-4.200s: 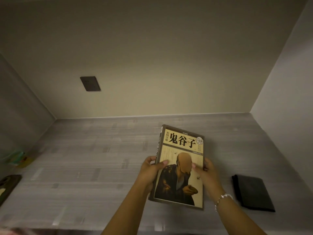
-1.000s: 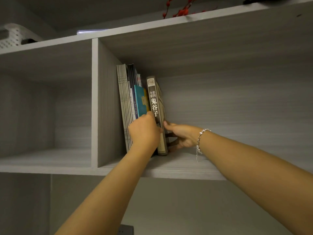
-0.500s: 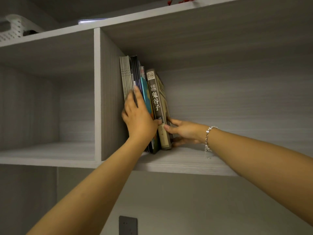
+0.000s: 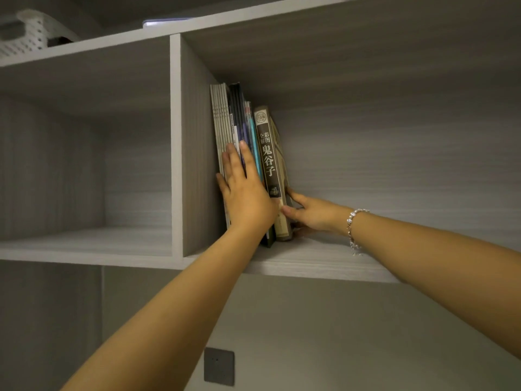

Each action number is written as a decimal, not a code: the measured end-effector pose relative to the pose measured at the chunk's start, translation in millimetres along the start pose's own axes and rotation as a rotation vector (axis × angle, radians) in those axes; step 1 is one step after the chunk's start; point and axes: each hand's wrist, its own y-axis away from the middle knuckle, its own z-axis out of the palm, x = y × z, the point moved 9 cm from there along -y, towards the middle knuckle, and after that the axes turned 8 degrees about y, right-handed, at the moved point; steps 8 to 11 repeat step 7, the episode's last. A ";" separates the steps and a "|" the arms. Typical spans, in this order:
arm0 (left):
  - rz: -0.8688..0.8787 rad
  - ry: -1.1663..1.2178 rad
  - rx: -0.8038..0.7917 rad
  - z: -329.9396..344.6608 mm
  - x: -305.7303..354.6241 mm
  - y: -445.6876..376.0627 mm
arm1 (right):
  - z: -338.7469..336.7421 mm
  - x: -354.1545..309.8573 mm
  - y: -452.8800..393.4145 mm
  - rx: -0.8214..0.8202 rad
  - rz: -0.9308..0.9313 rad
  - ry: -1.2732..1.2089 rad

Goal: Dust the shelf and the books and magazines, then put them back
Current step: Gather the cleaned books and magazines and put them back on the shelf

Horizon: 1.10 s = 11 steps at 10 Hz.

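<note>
A row of books and magazines (image 4: 232,119) stands upright in the right compartment of the grey shelf (image 4: 315,261), packed against the divider (image 4: 194,153). The rightmost is a thick brown book (image 4: 267,153) with pale characters on its spine. My left hand (image 4: 245,190) lies flat with straight fingers on the spines of the thinner magazines. My right hand (image 4: 313,211) holds the brown book low down, thumb on its spine edge and fingers along its right cover.
The left compartment (image 4: 84,241) of the shelf holds nothing. A white perforated basket (image 4: 31,35) sits on top of the unit at the upper left. A dark wall socket (image 4: 219,366) is set in the wall below the shelf.
Earlier I held the brown book flat over the desk. It now stands on the shelf. In the last second my left hand opened and slid up onto the magazine spines.
</note>
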 end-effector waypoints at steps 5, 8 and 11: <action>-0.025 0.174 -0.138 -7.9 0.2 35.0 | 4.4 -10.3 56.0 -0.094 0.158 0.005; 0.019 0.357 -0.107 -26.9 20.8 83.5 | -21.4 -35.8 130.4 0.288 0.077 0.093; 0.019 0.357 -0.107 -26.9 20.8 83.5 | -21.4 -35.8 130.4 0.288 0.077 0.093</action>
